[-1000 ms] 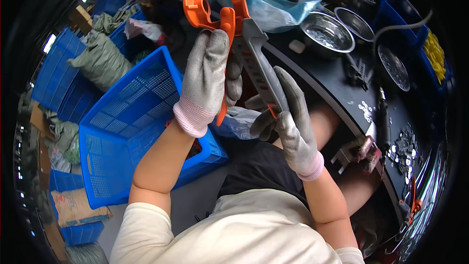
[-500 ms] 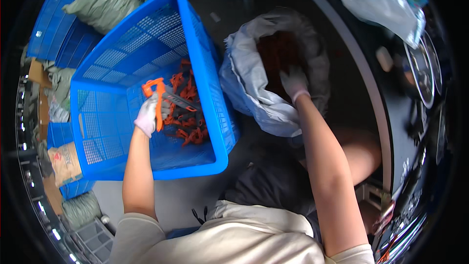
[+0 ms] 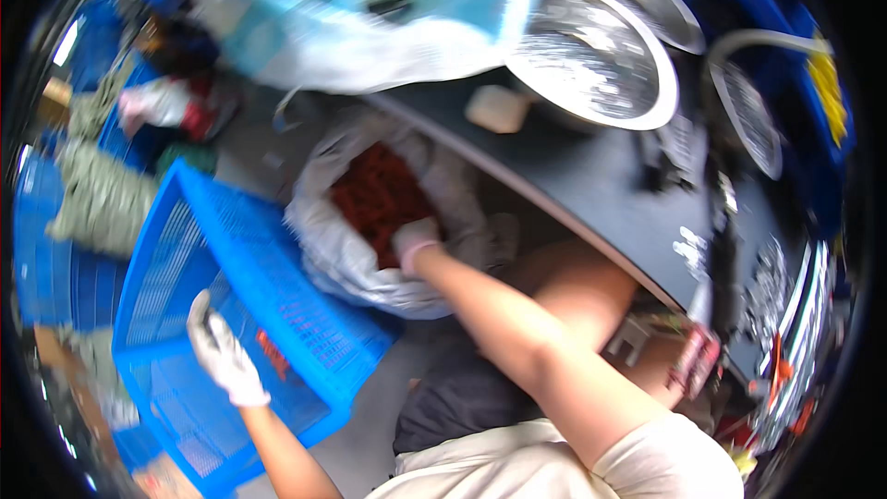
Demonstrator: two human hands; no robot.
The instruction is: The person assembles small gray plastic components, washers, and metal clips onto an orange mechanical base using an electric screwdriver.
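My left hand [image 3: 222, 351], in a white glove, is over the blue plastic crate [image 3: 254, 240] with its fingers stretched out and nothing seen in them. Past the crate's near wall, a few orange-red parts [image 3: 273, 354] show at its bottom; the wall hides the others. My right hand [image 3: 414, 238], also gloved, reaches into a white woven sack [image 3: 319, 180] standing to the right of the crate. Orange-red pieces [image 3: 370, 194] fill the sack's mouth. The right fingers are blurred among them, so their grip is hidden.
A dark worktable [image 3: 591, 194] runs along the right, its edge close to my right arm and knee. On it are a shiny metal bowl [image 3: 591, 55], a pale block [image 3: 497, 109] and a clear-and-blue plastic sheet [image 3: 370, 46]. Green bundles [image 3: 106, 194] and blue crates stand at left.
The view has swung to the right, bringing the table into sight. My left hand has let go of an orange-and-grey clamp and its fingers have straightened. The right hand remains in the sack.
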